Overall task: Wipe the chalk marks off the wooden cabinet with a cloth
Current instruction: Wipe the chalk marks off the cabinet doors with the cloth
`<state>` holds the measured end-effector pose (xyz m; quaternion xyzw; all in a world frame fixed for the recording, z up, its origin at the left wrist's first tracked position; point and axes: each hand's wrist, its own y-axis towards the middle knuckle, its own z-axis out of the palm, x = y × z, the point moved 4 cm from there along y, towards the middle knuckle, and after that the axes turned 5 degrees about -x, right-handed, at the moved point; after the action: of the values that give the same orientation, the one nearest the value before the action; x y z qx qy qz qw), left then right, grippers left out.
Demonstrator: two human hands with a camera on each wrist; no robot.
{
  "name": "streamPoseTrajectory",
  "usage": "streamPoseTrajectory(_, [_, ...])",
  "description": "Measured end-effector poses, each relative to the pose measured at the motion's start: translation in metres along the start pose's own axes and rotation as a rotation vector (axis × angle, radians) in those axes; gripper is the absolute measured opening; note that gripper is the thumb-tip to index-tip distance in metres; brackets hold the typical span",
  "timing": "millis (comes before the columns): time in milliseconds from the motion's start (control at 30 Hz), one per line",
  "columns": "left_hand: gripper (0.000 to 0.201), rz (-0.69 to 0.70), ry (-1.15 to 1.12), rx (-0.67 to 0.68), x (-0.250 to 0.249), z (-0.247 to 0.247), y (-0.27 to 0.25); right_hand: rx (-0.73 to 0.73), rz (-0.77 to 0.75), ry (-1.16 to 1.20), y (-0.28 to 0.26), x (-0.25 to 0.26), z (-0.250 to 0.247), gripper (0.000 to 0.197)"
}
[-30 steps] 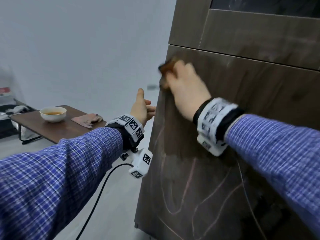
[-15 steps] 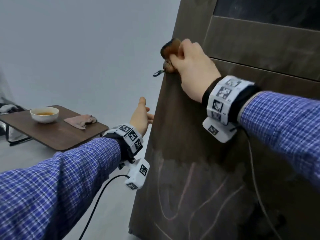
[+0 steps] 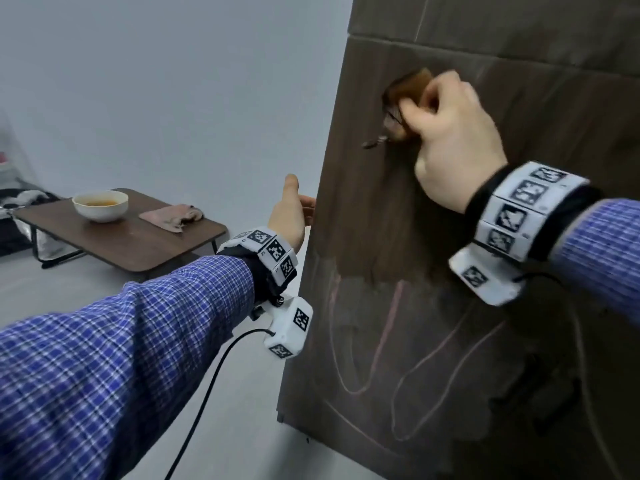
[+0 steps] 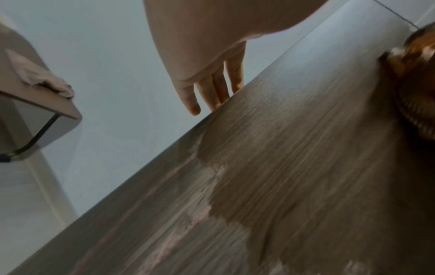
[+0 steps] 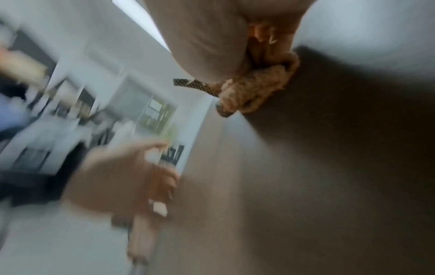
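Observation:
The dark wooden cabinet point(image 3: 519, 237) fills the right of the head view. Pink chalk marks point(image 3: 382, 336) loop over its lower panel, and the upper part looks darker and wiped. My right hand point(image 3: 433, 109) grips a bunched brown cloth point(image 3: 407, 93) and presses it against the panel just below a seam. In the right wrist view the cloth point(image 5: 256, 89) sits under my thumb. My left hand point(image 3: 294, 209) is flat, its straight fingers point(image 4: 213, 89) touching the cabinet's left edge. Chalk smears point(image 4: 202, 212) show on the cabinet point(image 4: 306, 167) in the left wrist view.
A low brown table point(image 3: 138, 247) stands at the left by the grey wall, bearing a white bowl point(image 3: 100, 204) of brown liquid and a crumpled pink cloth point(image 3: 171, 218). A black cable point(image 3: 207, 393) hangs from my left wrist. Pale floor lies between table and cabinet.
My right hand has carried the cloth from the cabinet's left edge rightward onto the panel, a little below the seam. My left hand stays at the edge.

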<state>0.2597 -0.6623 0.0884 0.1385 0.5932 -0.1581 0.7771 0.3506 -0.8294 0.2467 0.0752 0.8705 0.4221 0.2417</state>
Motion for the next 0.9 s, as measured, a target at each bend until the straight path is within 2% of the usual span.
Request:
streamPoseTrajectory(33, [0.069,-0.019,0.015,0.0,0.01,-0.004,-0.001,-0.007,0.011,-0.01,-0.002,0.013,0.009,0.044])
streamPoseTrajectory(100, [0.07,-0.058,0.043,0.025,0.038,-0.013,-0.004,0.021,-0.071,-0.017,-0.025,0.046,0.043,0.038])
streamPoseTrajectory(200, [0.072,-0.127,0.081,0.047,0.094,-0.026,-0.011,0.128,-0.28,0.015,-0.105,0.105,0.119,0.025])
streamPoseTrajectory(300, [0.075,-0.194,0.096,0.007,0.148,-0.039,-0.019,0.389,-0.357,0.08,-0.206,0.149,0.187,0.017])
streamPoseTrajectory(367, [0.079,-0.225,0.111,0.016,0.171,-0.045,-0.021,0.575,-0.387,0.077,-0.258,0.161,0.21,0.019])
streamPoseTrajectory(400, [0.08,-0.231,0.119,0.021,0.178,-0.046,-0.021,0.621,-0.406,0.063,-0.274,0.161,0.213,0.02])
streamPoseTrajectory(433, [0.079,-0.233,0.131,0.022,0.182,-0.047,-0.021,0.615,-0.418,0.058,-0.278,0.159,0.211,0.019])
streamPoseTrajectory(500, [0.076,-0.219,0.143,-0.001,0.184,-0.047,-0.02,0.514,-0.4,0.07,-0.254,0.148,0.194,0.017])
streamPoseTrajectory(633, [0.079,-0.181,0.148,-0.001,0.184,-0.047,-0.015,0.152,-0.17,0.016,-0.135,0.107,0.126,0.024])
streamPoseTrajectory(700, [0.082,-0.191,0.143,0.002,0.185,-0.049,-0.015,0.059,-0.062,0.049,-0.094,0.095,0.102,0.027])
streamPoseTrajectory(800, [0.079,-0.215,0.102,-0.011,0.187,-0.052,-0.019,0.047,-0.035,0.083,-0.091,0.113,0.11,0.022])
streamPoseTrajectory(900, [0.073,-0.26,0.026,-0.071,0.194,-0.059,-0.024,0.187,-0.181,0.088,-0.145,0.154,0.161,0.026])
